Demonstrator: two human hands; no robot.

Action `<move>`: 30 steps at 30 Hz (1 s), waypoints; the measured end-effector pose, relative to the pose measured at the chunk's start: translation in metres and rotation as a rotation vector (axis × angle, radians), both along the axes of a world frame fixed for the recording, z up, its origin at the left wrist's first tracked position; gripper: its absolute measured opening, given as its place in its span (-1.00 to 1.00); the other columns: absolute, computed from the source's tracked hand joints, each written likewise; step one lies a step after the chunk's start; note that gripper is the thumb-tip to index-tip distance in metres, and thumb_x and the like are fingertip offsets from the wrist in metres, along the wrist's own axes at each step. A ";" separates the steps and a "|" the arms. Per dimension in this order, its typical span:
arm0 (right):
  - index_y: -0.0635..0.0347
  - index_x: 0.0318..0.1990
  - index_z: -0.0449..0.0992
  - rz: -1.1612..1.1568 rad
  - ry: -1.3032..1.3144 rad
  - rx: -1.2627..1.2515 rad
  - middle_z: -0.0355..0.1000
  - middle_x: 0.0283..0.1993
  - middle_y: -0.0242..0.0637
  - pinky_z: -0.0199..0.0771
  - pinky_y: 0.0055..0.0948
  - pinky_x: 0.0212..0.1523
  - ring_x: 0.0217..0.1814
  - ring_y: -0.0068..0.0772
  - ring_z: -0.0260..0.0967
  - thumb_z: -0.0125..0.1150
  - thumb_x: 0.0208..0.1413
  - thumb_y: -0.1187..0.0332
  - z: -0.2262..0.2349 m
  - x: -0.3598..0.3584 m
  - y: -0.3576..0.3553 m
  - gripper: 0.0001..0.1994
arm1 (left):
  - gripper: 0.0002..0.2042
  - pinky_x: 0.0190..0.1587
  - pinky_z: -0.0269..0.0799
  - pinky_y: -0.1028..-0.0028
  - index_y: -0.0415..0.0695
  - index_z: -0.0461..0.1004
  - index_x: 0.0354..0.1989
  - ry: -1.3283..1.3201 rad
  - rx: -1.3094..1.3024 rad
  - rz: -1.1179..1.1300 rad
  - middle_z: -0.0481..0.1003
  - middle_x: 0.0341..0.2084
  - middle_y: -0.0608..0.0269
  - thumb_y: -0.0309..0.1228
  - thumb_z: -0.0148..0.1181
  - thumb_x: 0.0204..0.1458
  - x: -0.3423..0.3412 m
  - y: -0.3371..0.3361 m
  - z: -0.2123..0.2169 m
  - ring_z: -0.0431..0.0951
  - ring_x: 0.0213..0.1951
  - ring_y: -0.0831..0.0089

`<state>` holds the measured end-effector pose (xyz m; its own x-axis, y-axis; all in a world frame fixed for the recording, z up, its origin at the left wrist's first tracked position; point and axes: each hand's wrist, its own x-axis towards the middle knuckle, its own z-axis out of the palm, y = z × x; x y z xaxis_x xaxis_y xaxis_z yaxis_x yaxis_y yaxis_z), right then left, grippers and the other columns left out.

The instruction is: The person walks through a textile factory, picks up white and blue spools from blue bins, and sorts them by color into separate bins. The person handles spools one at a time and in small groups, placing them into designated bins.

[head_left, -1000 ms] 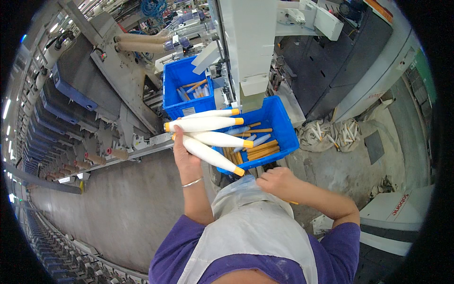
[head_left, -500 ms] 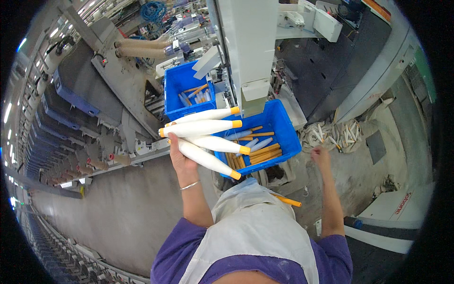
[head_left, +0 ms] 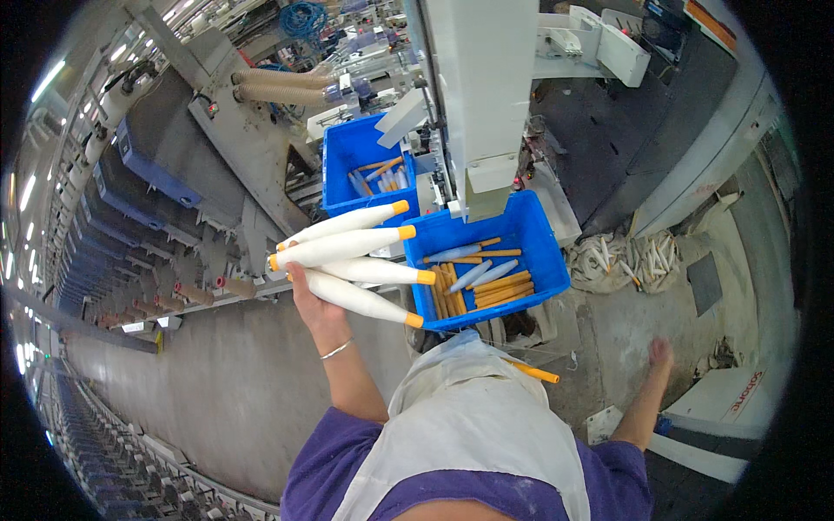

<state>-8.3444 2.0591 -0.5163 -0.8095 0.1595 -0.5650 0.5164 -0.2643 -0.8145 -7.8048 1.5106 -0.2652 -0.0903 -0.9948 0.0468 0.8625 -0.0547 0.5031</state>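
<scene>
My left hand [head_left: 318, 306] is closed round one end of several full yarn bobbins [head_left: 347, 247], white yarn on yellow tubes. They fan out to the right, partly in front of the nearer blue crate [head_left: 546, 239]. In that crate lie bare yellow tubes [head_left: 504, 292] and a few tubes with thin pale yarn [head_left: 472, 274]. My right hand [head_left: 661, 352] is out to the right above the floor, apart from the crates. It is small and blurred, so its fingers cannot be made out. A yellow tube [head_left: 534, 372] sticks out at the right of my white apron [head_left: 469, 417].
A second blue crate [head_left: 347, 143] with tubes stands behind, left of a pale machine column [head_left: 486, 95]. Cloth sacks with bobbins [head_left: 621, 260] lie on the floor to the right. A long row of spinning machinery [head_left: 161, 152] runs along the left.
My right hand has swung right and nearer to me, away from the bobbin sacks. My left hand has moved slightly left, still gripping the bobbins. The whole view has shifted a little.
</scene>
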 end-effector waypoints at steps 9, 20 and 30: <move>0.27 0.20 0.32 1.729 0.406 -0.585 0.34 0.18 -0.20 0.28 -0.37 0.19 0.17 -0.40 0.30 0.18 0.15 0.36 0.224 0.272 -0.389 -0.54 | -0.42 0.28 0.15 0.08 -0.01 0.29 0.16 -0.038 -0.085 -0.402 0.30 0.15 0.19 -0.13 0.31 -0.03 -0.063 0.029 0.001 0.26 0.20 0.17; 0.31 0.07 0.39 0.945 0.153 0.148 0.43 0.02 -0.18 0.38 -0.35 0.04 -0.04 -0.39 0.40 0.21 0.11 0.26 0.139 0.136 -0.255 -0.58 | -0.41 0.27 0.17 0.07 -0.05 0.27 0.18 -0.076 0.027 -0.079 0.29 0.16 0.14 -0.13 0.29 -0.02 -0.002 0.015 -0.006 0.28 0.20 0.13; 0.23 0.35 0.01 1.988 0.962 -0.111 0.05 0.37 -0.03 0.04 -0.26 0.35 0.42 -0.21 -0.02 0.28 0.03 0.16 0.250 0.178 -0.349 -0.20 | -0.39 0.20 0.28 0.10 -0.07 0.27 0.11 -0.187 -0.163 -0.740 0.28 0.16 0.05 -0.02 0.29 -0.05 -0.095 0.054 -0.024 0.31 0.17 0.13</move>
